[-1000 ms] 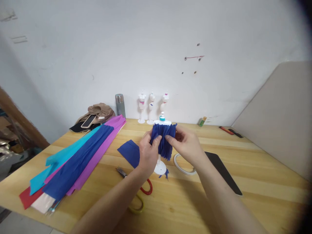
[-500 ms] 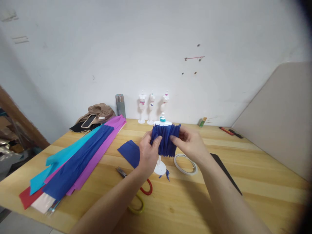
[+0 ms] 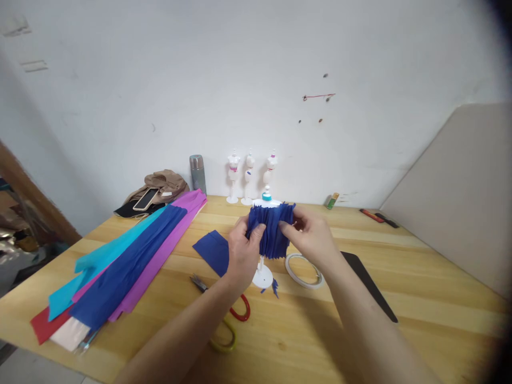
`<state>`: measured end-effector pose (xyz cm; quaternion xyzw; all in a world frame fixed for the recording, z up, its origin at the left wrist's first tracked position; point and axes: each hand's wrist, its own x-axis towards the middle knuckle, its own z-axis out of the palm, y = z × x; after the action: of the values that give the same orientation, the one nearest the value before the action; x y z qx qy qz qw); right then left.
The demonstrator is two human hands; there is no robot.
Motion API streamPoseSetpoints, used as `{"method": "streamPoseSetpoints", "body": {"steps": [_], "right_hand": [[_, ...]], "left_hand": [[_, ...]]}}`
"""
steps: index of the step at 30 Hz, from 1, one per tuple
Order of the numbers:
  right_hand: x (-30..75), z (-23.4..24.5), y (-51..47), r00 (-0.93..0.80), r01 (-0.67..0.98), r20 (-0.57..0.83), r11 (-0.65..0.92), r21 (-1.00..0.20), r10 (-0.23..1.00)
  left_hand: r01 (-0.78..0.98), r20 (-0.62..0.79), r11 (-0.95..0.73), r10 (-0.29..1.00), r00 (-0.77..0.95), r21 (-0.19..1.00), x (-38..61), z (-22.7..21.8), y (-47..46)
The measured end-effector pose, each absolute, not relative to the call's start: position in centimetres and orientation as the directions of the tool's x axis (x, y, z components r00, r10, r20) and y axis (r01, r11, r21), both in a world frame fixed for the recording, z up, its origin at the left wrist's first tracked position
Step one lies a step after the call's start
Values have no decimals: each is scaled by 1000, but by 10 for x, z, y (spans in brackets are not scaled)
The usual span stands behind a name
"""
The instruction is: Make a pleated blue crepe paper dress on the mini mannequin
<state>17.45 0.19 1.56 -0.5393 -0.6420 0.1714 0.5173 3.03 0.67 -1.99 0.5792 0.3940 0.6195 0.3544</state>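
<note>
A pleated piece of dark blue crepe paper [image 3: 272, 230] wraps the body of a small white mannequin stand [image 3: 263, 276] in the middle of the wooden table [image 3: 420, 298]. My left hand [image 3: 243, 250] pinches the paper's left edge. My right hand [image 3: 312, 234] pinches its right side, fingers closed on the folds. The mannequin's teal neck cap [image 3: 266, 196] shows above the paper.
A flat scrap of blue paper [image 3: 214, 248] lies left of the stand, scissors [image 3: 230, 314] near my left forearm, a tape roll [image 3: 304, 271] and a dark flat panel [image 3: 370, 285] to the right. Long crepe sheets [image 3: 124, 261] lie at left. Three small mannequins [image 3: 250, 173], a flask [image 3: 197, 173] and clothing with a phone [image 3: 154, 192] stand at the back.
My right hand has shifted a little right along the pleated paper and then drawn in again, spreading the folds slightly. My left hand has stayed put.
</note>
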Motion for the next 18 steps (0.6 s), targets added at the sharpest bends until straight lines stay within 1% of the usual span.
{"method": "streamPoseSetpoints", "body": {"steps": [5, 12, 15, 18], "right_hand": [[169, 16, -1, 124, 495, 487, 371, -786, 865], [166, 15, -1, 148, 531, 457, 319, -785, 877], [167, 17, -4, 142, 496, 417, 299, -815, 898], [169, 20, -6, 97, 432, 362, 288, -855, 927]], "left_hand": [[10, 428, -428, 901, -68, 904, 31, -20, 7], [23, 404, -404, 911, -84, 915, 30, -18, 6], [11, 392, -393, 916, -87, 920, 30, -18, 5], [8, 387, -388, 917, -94, 922, 30, -19, 5]]}}
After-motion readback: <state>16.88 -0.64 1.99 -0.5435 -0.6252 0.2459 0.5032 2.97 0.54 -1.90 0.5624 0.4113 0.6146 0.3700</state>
